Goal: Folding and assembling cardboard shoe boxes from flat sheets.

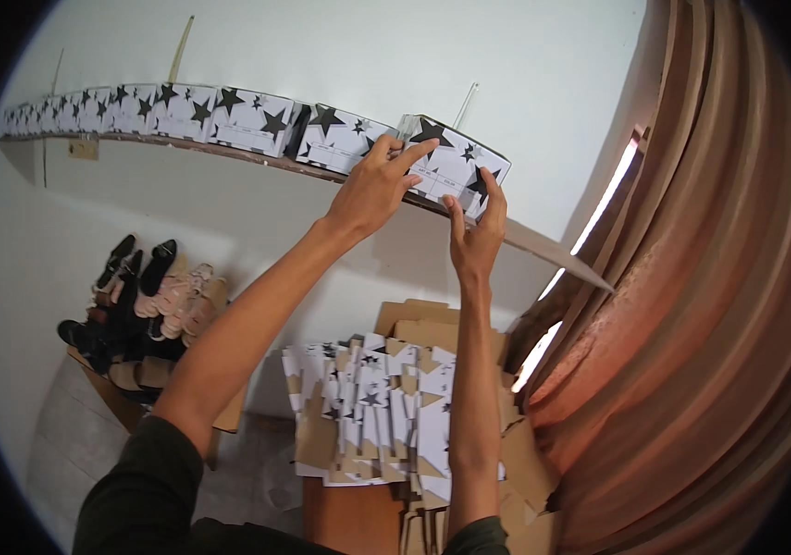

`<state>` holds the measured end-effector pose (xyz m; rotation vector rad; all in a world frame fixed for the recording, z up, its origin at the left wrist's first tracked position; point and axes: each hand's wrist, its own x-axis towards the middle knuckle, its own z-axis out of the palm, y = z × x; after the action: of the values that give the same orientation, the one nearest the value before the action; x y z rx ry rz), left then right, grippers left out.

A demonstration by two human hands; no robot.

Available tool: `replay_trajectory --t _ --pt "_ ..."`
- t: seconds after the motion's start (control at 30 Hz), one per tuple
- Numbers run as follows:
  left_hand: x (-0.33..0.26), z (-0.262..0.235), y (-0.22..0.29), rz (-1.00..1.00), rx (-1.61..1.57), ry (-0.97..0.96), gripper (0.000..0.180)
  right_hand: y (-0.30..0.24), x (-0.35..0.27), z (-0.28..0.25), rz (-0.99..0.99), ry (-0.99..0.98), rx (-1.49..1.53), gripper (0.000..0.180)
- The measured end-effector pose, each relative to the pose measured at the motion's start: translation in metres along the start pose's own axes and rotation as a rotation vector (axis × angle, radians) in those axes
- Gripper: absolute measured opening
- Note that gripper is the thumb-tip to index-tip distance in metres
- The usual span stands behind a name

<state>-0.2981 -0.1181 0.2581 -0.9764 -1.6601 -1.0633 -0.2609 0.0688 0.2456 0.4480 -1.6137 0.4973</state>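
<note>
A white cardboard box (446, 171) printed with black stars rests on a narrow wall shelf (543, 246), at the right end of a row. My left hand (372, 190) holds its left side, the index finger reaching onto the front face. On the right, my right hand (479, 236) grips the box with the thumb on the lower front and the fingers at the right edge. A matching box (333, 139) stands just left of it, partly covered by my left hand. Both arms reach up and forward.
More star-printed boxes (247, 122) line the shelf leftward. Below are flat, unfolded star-printed cartons (372, 407) piled on a wooden surface (345, 513). Several shoes (160, 268) sit on a small table (229, 414) at lower left. A brown curtain (692, 324) hangs at right.
</note>
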Motion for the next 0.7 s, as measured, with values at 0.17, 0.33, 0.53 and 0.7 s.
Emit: replay_trajectory --t 0.17,0.33,0.53,0.7 --pt "-0.002 0.002 -0.009 0.008 0.061 -0.009 0.054 0.009 -0.006 0.007 0.059 -0.016 0.041 0.064" --pt "-0.005 -0.002 -0.024 0.003 0.248 -0.097 0.052 0.013 -0.009 0.021 0.136 -0.091 0.054 0.067" --pt "-0.005 0.000 -0.031 0.020 0.440 -0.085 0.053 0.012 -0.007 0.030 0.165 -0.111 -0.040 0.066" --pt "-0.006 0.006 -0.047 0.132 0.607 0.023 0.053 0.015 -0.002 0.043 0.261 -0.182 -0.043 0.065"
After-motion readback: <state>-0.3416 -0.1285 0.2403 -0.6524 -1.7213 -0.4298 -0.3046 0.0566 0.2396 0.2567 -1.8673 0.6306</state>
